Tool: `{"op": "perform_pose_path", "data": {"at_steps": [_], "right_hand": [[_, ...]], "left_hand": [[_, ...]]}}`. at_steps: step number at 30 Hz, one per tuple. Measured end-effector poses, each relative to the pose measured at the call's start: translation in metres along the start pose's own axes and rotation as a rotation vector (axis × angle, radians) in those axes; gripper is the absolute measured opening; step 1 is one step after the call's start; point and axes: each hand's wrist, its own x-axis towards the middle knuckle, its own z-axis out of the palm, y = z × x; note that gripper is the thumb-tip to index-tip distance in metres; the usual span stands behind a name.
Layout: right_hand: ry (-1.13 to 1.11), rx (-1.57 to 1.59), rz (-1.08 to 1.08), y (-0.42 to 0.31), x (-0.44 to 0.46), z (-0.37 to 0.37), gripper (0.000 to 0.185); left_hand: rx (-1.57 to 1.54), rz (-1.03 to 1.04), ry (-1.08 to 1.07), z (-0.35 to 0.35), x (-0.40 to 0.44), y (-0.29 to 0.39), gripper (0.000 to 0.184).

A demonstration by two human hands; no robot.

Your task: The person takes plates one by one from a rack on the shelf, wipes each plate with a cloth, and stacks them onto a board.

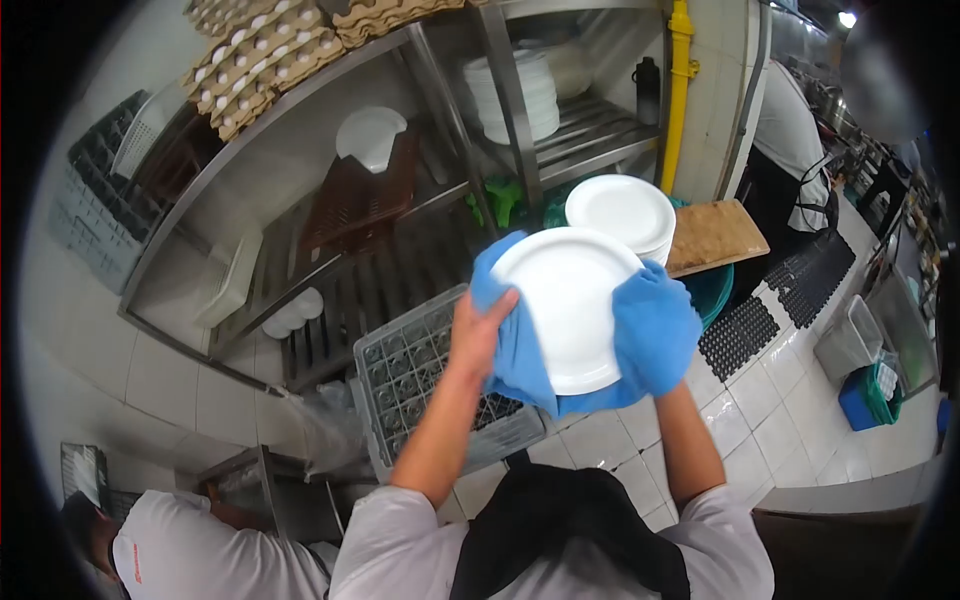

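A round white plate (pixel 568 308) is held up in front of me, with a blue cloth (pixel 520 350) wrapped round its left, lower and right edges. My left hand (pixel 480 325) grips the plate's left side through the cloth, its thumb showing on top. On the right side, my right hand (pixel 655 325) is covered by the cloth and presses it against the plate's rim; its fingers are hidden. Just behind the held plate stands a stack of white plates (pixel 620 212), beside a wooden board (pixel 715 238).
A grey glass rack (pixel 405 350) stands below my left forearm. Metal shelves (pixel 590 145) ahead hold more plates. Egg trays (pixel 265 60) sit at the top left. One person (pixel 210 545) bends at the lower left; another (pixel 795 150) stands at the upper right, near black floor mats (pixel 740 335).
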Motion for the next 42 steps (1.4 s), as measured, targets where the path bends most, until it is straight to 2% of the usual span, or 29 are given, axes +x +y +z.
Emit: {"op": "perform_pose_path", "data": {"at_steps": [1, 2, 4, 5, 6, 7, 8, 9, 10, 11, 12, 13, 14, 16, 17, 19, 20, 21, 22, 24, 26, 27, 30, 31, 33, 35, 36, 38, 42], "right_hand": [[0.202, -0.068, -0.085, -0.007, 0.004, 0.0, 0.012], [0.216, -0.076, -0.085, -0.017, -0.001, 0.019, 0.012], [-0.178, -0.335, 0.608, -0.035, -0.032, 0.07, 0.01], [-0.174, -0.331, 0.608, -0.026, -0.031, 0.069, 0.01], [-0.031, -0.116, 0.286, -0.007, -0.032, 0.061, 0.009], [0.092, 0.096, -0.039, 0.009, -0.037, 0.05, 0.009], [-0.006, 0.135, -0.127, 0.02, -0.025, 0.034, 0.009], [-0.187, 0.238, 0.071, 0.022, -0.026, 0.034, 0.009], [-0.362, 0.345, 0.269, 0.021, -0.026, 0.036, 0.009], [-0.364, 0.351, 0.262, 0.016, -0.022, 0.041, 0.009], [-0.212, 0.232, 0.026, 0.007, -0.018, 0.046, 0.009], [-0.055, 0.113, -0.21, -0.002, -0.014, 0.052, 0.01], [-0.057, 0.121, -0.223, -0.011, -0.013, 0.066, 0.01], [0.287, 0.246, -0.022, -0.019, -0.01, 0.094, 0.011], [0.076, -0.09, 0.001, -0.016, 0.0, 0.069, 0.011], [0.078, -0.291, 0.121, -0.009, 0.002, 0.059, 0.011], [0.064, -0.498, 0.251, -0.004, -0.001, 0.056, 0.011], [-0.082, -0.521, 0.536, 0.006, 0.003, 0.061, 0.012], [-0.083, -0.534, 0.547, 0.011, -0.004, 0.061, 0.012], [-0.009, -0.831, 0.384, 0.008, -0.021, 0.052, 0.018], [0.115, -0.687, 0.298, 0.004, -0.024, 0.038, 0.021], [0.239, -0.532, 0.198, 0.001, -0.026, 0.032, 0.024], [0.158, -0.102, 0.219, -0.002, -0.034, 0.027, 0.033], [0.162, -0.11, 0.227, -0.003, -0.038, 0.025, 0.033], [-0.165, 0.096, -0.057, -0.008, -0.043, 0.021, 0.028], [-0.051, 0.208, 0.128, -0.045, -0.045, 0.009, 0.014], [-0.046, 0.207, 0.13, -0.041, -0.063, 0.015, 0.014], [-0.17, -0.784, -0.418, -0.018, -0.104, 0.039, 0.004], [-0.191, -0.479, -0.494, 0.0, -0.117, 0.047, 0.008]], "left_hand": [[-0.21, 0.08, 0.271, 0.022, -0.011, -0.02, 0.047], [-0.427, 0.15, 0.544, 0.036, -0.021, -0.036, 0.044], [-0.382, 0.17, 0.509, 0.037, -0.038, -0.074, 0.044], [-0.333, 0.216, 0.465, 0.033, -0.036, -0.081, 0.045], [-0.331, 0.218, 0.466, 0.019, -0.036, -0.071, 0.045], [-0.176, 0.073, 0.273, -0.004, -0.045, -0.054, 0.048], [-0.023, -0.064, 0.065, -0.023, -0.047, -0.036, 0.05], [0.151, -0.046, -0.113, -0.034, -0.048, -0.023, 0.061], [0.15, -0.043, -0.112, -0.026, -0.044, -0.011, 0.061], [-0.276, 0.059, -0.217, -0.014, -0.043, 0.006, 0.07], [-0.704, 0.165, -0.309, 0.0, -0.044, 0.024, 0.081], [-0.881, 0.279, -0.295, 0.035, -0.041, 0.047, 0.089], [-1.058, 0.399, -0.285, 0.064, -0.037, 0.061, 0.098], [-1.089, 0.319, -0.23, 0.066, -0.029, 0.03, 0.097], [-1.095, 0.264, -0.209, 0.063, -0.026, 0.009, 0.096], [-1.088, 0.138, -0.182, 0.052, -0.026, -0.036, 0.095], [-1.082, 0.086, -0.175, 0.049, -0.027, -0.054, 0.094], [-1.073, 0.033, -0.178, 0.046, -0.026, -0.065, 0.094], [-1.051, -0.02, -0.185, 0.043, -0.022, -0.076, 0.093], [-1.031, -0.091, -0.207, 0.041, -0.017, -0.079, 0.093], [-0.092, -0.34, 0.033, 0.038, -0.006, -0.073, 0.072], [-0.185, -0.208, 0.087, 0.044, 0.003, -0.079, 0.059], [-0.204, -0.205, 0.144, 0.036, 0.05, -0.079, 0.055], [-0.202, -0.208, 0.132, 0.032, 0.068, -0.081, 0.055], [-0.18, -0.13, 0.108, 0.021, 0.112, -0.084, 0.052], [-0.001, -0.177, 0.141, 0.012, 0.156, -0.074, 0.053], [0.174, -0.228, 0.184, 0.009, 0.175, -0.071, 0.053], [0.177, -0.241, 0.191, 0.006, 0.21, -0.068, 0.055], [0.208, -0.181, 0.205, 0.006, 0.269, -0.081, 0.067]]}}
